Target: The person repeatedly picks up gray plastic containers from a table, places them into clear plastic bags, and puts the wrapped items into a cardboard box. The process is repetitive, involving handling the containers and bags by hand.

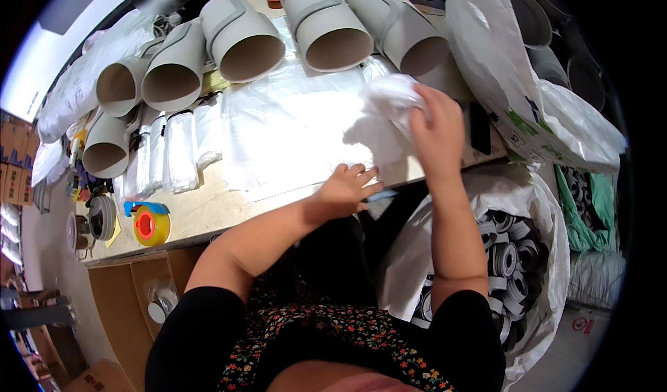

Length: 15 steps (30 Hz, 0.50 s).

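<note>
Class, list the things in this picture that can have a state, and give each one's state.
Left hand: open, fingers spread.
Right hand: closed on plastic film.
Plastic film: crumpled.
Plastic sheets: spread flat.
Gray tubes: lying down, near ends open.
White sack: open, holding gray rolls.
Gray rolls: coiled.

A pale, cream-topped worktable (201, 204) ran across the view, its near edge curving. Across its middle lay a flat layer of translucent white plastic sheets (278, 145), brightly lit. Behind and to the left, grey open-ended cylinders (243, 44) with raised bands rested in an arc, mouths facing the near side. Slim clear-wrapped packets (182, 149) lined up left of the sheets. Toward the near left corner sat a yellow tape roll (161, 226) with a red core and, farther left, a grey coil (102, 218). A flat black rectangular object (479, 129) lay near the right end.
</note>
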### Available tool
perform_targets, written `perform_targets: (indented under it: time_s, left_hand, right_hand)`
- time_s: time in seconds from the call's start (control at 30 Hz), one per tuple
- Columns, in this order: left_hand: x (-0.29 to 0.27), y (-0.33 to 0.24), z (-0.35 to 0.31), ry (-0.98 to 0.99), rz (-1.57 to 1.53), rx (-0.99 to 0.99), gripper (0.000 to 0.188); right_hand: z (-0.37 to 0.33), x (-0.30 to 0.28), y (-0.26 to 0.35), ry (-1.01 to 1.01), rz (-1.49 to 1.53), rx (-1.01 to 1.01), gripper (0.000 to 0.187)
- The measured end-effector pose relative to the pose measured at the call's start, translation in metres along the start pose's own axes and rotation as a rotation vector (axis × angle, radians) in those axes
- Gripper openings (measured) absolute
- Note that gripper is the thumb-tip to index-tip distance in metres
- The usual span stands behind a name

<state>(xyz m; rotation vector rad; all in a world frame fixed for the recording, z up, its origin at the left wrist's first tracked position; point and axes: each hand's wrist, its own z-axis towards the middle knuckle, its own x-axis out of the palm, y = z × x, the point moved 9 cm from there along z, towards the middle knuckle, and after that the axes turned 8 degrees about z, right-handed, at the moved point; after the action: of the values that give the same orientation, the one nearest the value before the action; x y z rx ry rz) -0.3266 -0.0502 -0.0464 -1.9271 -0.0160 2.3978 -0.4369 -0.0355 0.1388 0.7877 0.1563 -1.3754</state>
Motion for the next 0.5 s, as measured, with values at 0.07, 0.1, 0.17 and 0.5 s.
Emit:
perform_targets:
  time_s: [0.07,0.1,0.17,0.5]
  left_hand:
    - [-0.006,0.002,-0.004,0.014,-0.088,-0.025,0.047]
    - [-0.007,0.006,-0.007,0.021,-0.136,-0.035,0.044]
    - [-0.027,0.03,-0.029,-0.106,-0.432,-0.086,0.038]
    - [-0.079,0.353,-0.051,-0.78,-1.483,-1.322,0.024]
  right_hand:
    - [-0.015,0.067,-0.008,0.189,-0.063,-0.019,0.034]
    - [-0.039,0.11,-0.021,0.312,-0.056,-0.006,0.036]
    - [-0.066,0.158,-0.019,0.402,-0.042,-0.049,0.042]
    - [-0.13,0.084,0.034,0.322,0.395,0.126,0.026]
